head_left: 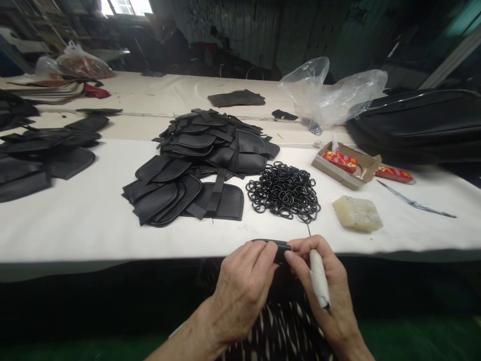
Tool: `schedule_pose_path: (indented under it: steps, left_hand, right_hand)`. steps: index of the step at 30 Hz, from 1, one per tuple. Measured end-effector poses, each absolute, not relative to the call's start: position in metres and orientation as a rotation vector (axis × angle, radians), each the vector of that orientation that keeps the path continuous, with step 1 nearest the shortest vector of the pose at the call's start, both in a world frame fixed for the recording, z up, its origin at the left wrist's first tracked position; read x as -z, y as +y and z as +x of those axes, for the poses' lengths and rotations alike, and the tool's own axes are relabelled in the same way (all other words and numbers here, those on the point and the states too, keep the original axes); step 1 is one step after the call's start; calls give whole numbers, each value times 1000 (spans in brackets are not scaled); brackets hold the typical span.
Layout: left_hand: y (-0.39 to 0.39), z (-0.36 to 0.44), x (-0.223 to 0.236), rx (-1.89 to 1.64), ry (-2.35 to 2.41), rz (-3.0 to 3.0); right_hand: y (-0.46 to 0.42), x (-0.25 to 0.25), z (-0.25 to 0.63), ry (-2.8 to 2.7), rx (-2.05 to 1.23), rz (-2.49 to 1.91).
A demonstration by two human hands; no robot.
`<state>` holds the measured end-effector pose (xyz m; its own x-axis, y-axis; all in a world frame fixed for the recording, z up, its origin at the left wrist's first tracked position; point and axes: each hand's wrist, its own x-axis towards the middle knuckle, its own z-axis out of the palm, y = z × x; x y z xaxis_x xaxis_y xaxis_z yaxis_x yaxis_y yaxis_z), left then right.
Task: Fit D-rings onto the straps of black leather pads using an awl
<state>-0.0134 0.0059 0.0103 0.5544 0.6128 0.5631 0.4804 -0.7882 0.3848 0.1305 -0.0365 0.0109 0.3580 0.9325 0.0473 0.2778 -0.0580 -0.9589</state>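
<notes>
At the table's front edge my left hand [246, 281] is closed on a small black leather piece [281, 252], which its fingers partly cover. My right hand [330, 281] is closed too, with an awl [318, 281] lodged in it. The awl's handle is wrapped in white, and its thin metal shaft points away from me. Thumb and forefinger of that hand also pinch the right end of the leather piece. Beyond my hands lies a heap of black metal D-rings [284, 190]. Left of it is a pile of black leather pieces with straps [203, 150].
A yellowish wax-like block [356, 213] lies right of the rings. Behind it stand an open cardboard box [347, 168] with red packets and, farther right, thread snips [415, 203]. More black pieces [45, 150] lie left. A clear plastic bag [330, 95] sits farther back.
</notes>
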Motion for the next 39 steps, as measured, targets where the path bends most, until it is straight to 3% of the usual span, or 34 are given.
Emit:
schedule_pose_path:
  steps: [6, 11, 18, 27, 39]
  left_hand:
    - [11, -15, -10, -1025, 827, 2678]
    - [13, -16, -12, -793, 739, 2719]
    - [12, -13, 5, -973, 745, 2889]
    - [18, -15, 3, -947, 608, 3160]
    - [22, -23, 3, -1219, 463, 2952]
  right_hand:
    - [-36, -9, 131, -1085, -863, -1540]
    - [-36, -9, 134, -1060, -904, -1546]
    - [-35, -8, 133, -1033, -932, -1515]
    - [-37, -7, 136, -1028, -1033, -1470]
    - [-39, -15, 132, -1030, -1148, -1374]
